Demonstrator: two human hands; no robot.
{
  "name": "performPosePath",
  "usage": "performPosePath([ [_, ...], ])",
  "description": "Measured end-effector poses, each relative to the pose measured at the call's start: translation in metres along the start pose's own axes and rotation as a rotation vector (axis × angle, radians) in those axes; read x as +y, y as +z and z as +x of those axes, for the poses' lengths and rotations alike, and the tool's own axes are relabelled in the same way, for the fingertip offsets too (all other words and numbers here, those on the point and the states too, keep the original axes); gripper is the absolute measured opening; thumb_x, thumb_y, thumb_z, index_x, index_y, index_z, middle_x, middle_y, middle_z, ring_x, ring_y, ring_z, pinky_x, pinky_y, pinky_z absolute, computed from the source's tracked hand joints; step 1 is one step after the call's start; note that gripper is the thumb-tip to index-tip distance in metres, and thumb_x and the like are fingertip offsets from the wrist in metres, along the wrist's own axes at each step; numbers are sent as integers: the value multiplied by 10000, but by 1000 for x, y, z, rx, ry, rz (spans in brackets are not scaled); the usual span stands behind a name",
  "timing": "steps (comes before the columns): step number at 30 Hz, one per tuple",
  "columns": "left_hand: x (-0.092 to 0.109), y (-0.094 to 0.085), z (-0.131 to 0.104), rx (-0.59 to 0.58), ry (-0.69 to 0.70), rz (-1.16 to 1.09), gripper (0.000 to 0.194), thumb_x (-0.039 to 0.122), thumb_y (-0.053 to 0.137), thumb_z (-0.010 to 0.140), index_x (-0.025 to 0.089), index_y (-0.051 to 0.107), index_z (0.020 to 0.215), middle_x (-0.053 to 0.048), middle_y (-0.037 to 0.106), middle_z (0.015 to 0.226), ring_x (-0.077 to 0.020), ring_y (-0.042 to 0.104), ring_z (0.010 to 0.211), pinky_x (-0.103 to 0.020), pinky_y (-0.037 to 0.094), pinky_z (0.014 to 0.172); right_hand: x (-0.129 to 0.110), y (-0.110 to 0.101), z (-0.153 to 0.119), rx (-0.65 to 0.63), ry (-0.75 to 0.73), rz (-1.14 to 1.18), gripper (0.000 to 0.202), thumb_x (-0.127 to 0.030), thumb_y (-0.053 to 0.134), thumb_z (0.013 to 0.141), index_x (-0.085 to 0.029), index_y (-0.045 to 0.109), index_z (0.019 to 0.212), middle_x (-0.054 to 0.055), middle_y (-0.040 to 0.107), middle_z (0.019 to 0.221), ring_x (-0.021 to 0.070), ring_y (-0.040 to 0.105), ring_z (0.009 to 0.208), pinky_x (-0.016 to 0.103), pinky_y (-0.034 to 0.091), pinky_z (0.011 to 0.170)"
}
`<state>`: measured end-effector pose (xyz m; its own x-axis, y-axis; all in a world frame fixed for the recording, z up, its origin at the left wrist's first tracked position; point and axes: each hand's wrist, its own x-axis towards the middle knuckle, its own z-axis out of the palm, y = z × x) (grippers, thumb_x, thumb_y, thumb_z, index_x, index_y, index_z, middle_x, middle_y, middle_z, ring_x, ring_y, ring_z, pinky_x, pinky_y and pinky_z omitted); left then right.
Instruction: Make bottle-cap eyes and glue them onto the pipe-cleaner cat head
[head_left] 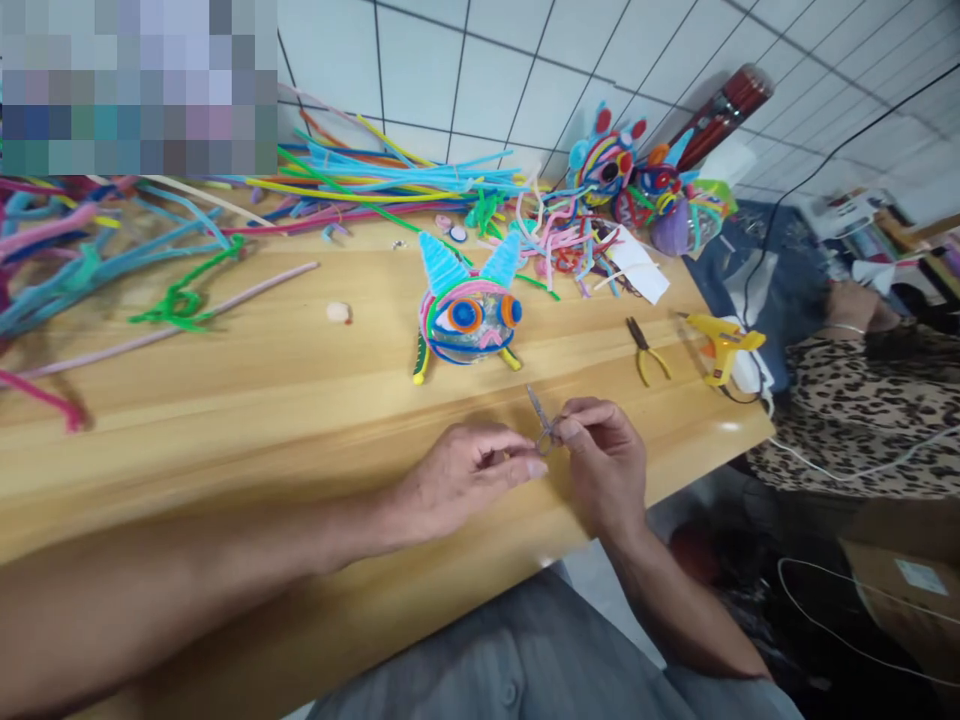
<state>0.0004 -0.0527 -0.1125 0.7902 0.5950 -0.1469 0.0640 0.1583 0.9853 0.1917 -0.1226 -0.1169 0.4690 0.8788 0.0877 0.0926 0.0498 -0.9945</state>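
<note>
Small metal scissors (538,408) point away from me above the wooden table's near side. My right hand (606,455) pinches them near a handle loop. At the other loop, my left hand (469,475) closes its thumb and fingers around the metal. Just beyond the blades stands a cat-like figure (480,325) of pipe cleaners around a clear body, with light-blue ears, orange-and-blue eyes and yellow-tipped feet. Neither hand touches it.
Yellow-handled pliers (646,352) and a yellow glue gun (721,345) lie to the right. Pipe cleaners (405,180) pile along the back and left. More figures (607,165) stand at the back right. Another person's leopard-print sleeve (862,400) is at the right.
</note>
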Motion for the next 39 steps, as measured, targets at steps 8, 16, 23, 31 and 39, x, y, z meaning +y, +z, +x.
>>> performPosePath([
  [8,3,-1,-8,21,16,106,391,438,483,1050,182,579,770,43,475,627,-102,456,591,-243,358,566,-8,-1,2,-11,-98,-143,133,-378,859,876,-284,773,837,31,736,924,196,695,883,352,579,796],
  [16,0,-2,-6,-53,66,43,392,444,443,1091,191,523,803,37,512,681,-101,466,626,-238,394,581,-19,-5,14,-259,246,14,259,-526,945,756,-292,838,788,15,788,856,166,661,728,324,553,701],
  [23,-9,-1,-1,-401,-179,-431,568,722,668,946,157,624,922,25,587,721,-88,541,595,-235,427,530,-28,2,11,-436,505,206,334,-559,975,712,-258,856,795,15,749,768,136,613,630,270,493,569],
  [31,1,-1,0,-478,-375,-648,492,594,857,838,152,642,863,19,620,673,-80,548,538,-228,433,499,-28,4,2,-554,449,293,318,-498,971,742,-227,805,755,-10,665,794,102,570,578,265,498,571],
  [39,6,-3,-4,-129,-104,-188,276,434,673,928,168,658,853,47,558,645,-78,486,550,-215,402,535,-15,9,-2,-272,251,109,286,-466,924,803,-244,756,741,-20,691,707,136,595,631,291,498,638],
])
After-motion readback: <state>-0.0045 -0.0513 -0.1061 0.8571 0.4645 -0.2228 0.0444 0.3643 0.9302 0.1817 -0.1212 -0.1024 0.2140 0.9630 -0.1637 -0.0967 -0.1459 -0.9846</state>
